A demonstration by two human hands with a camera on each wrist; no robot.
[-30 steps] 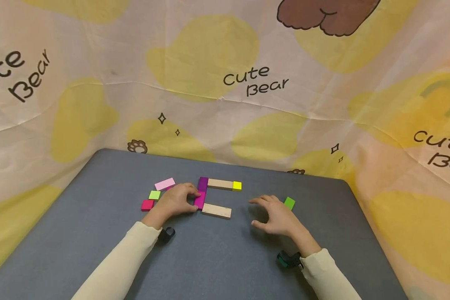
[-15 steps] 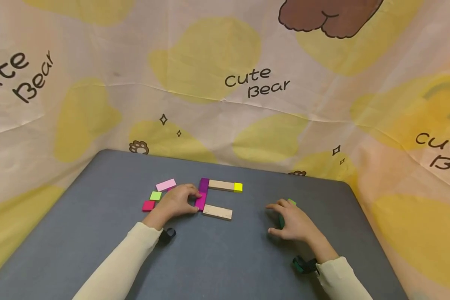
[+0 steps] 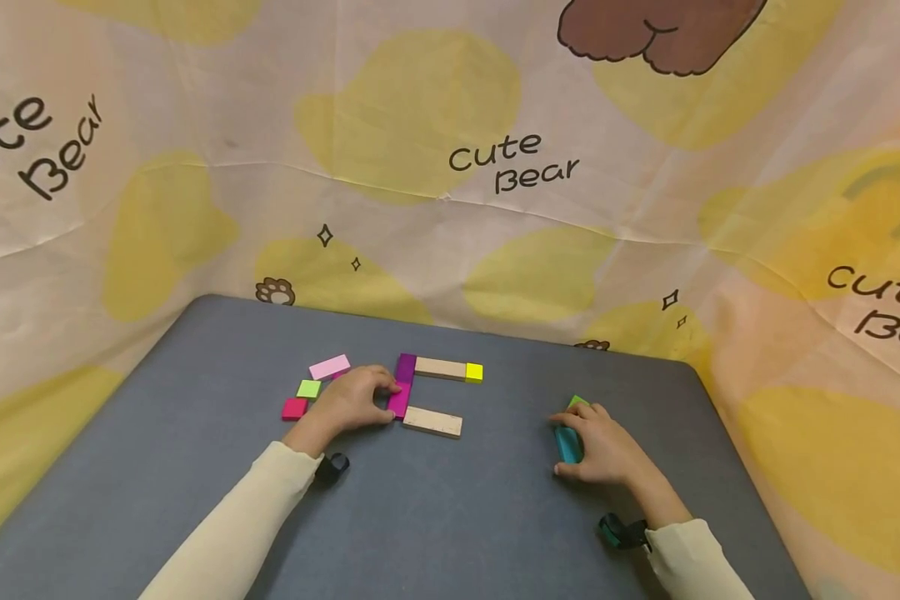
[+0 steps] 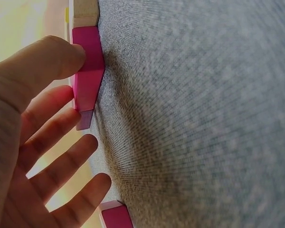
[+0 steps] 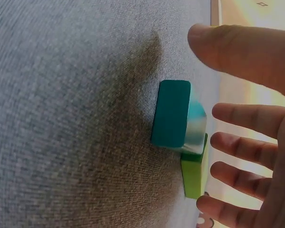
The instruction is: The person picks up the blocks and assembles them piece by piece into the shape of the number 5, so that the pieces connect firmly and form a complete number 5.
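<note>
My left hand (image 3: pixel 348 402) pinches a magenta block (image 3: pixel 398 402) between thumb and index finger; its other fingers hang free in the left wrist view. A purple block (image 3: pixel 407 367) continues the magenta one's line away from me. Two bare wooden blocks, a far one (image 3: pixel 441 368) and a near one (image 3: pixel 432 422), extend rightward from that line, with a yellow block (image 3: pixel 474 372) at the far one's end. On the right, my right hand (image 3: pixel 603 446) hovers with spread fingers around a teal block (image 3: pixel 568 446). Just beyond lies a green block (image 3: pixel 577 402), partly hidden by the fingers.
Left of my left hand lie a pink block (image 3: pixel 330 367), a light green block (image 3: pixel 309 389) and a red block (image 3: pixel 295 408); the hand partly covers another piece there. A printed cloth (image 3: pixel 390 275) hangs behind the grey table (image 3: pixel 435 517).
My right hand has moved right and slightly towards me, from beside the wooden blocks to over the teal block, which now shows between its fingers. The left hand keeps its place on the magenta block.
</note>
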